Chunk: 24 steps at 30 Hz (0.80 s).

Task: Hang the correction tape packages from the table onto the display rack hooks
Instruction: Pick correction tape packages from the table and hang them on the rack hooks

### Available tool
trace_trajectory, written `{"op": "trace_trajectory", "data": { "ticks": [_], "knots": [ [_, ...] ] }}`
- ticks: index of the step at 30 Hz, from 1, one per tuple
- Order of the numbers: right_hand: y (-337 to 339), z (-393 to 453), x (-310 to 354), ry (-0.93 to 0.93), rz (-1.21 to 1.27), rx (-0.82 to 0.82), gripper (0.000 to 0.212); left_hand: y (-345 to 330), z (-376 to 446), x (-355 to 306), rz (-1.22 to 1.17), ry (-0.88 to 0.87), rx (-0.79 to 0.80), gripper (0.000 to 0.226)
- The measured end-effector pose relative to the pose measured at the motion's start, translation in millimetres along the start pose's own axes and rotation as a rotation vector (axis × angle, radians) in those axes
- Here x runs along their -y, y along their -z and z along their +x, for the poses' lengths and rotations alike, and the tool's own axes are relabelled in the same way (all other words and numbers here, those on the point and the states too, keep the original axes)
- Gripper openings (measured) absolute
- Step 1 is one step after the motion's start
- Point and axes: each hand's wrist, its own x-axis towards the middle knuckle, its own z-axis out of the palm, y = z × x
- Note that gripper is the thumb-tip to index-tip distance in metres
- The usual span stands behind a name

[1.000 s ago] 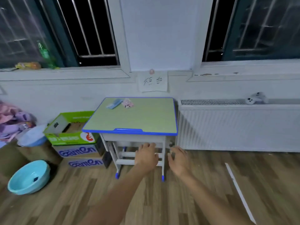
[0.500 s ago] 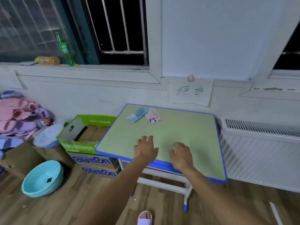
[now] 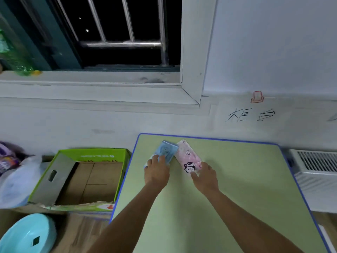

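Two packages lie near the table's (image 3: pixel 237 189) far-left corner, touching side by side: blue package (image 3: pixel 166 150) on the left, pink package (image 3: pixel 188 156) with a panda print on the right. Both are flat on the green top.

Head view: left hand (image 3: pixel 156 172) rests on the near end of the blue package, fingers laid over it; whether they curl under its edge, cannot tell. Right hand (image 3: pixel 205 177) is at the near end of the pink package, fingertips touching it; a grip is not clear either.

Left of the table: open green box (image 3: pixel 63 172), teal basin (image 3: pixel 27 234) on the floor. Radiator (image 3: pixel 317 172) off the right edge. No rack in view.
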Motion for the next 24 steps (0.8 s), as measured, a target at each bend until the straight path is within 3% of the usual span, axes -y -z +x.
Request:
{"op": "trace_trajectory", "data": {
  "ticks": [5,11,14,19,24],
  "knots": [
    [-17,41,17,-0.058,-0.028,-0.029,0.06,-5,53,7,-0.114,0.09,0.059,0.066],
    [-33,61,24,-0.062,-0.169,-0.094,0.07,-14,78,5,0.061,0.124,0.129,0.086],
    [-31,63,20,-0.119,-0.211,-0.058,0.068,-14,80,-2,-0.022,0.157,0.164,0.093],
    [-10,53,-2,-0.145,0.198,-0.073,0.037,-25,71,-31,-0.316,0.125,0.153,0.093],
    [41,23,-35,-0.246,0.498,-0.191,0.034,-40,48,-85,-0.61,0.188,0.207,0.068]
  ]
}}
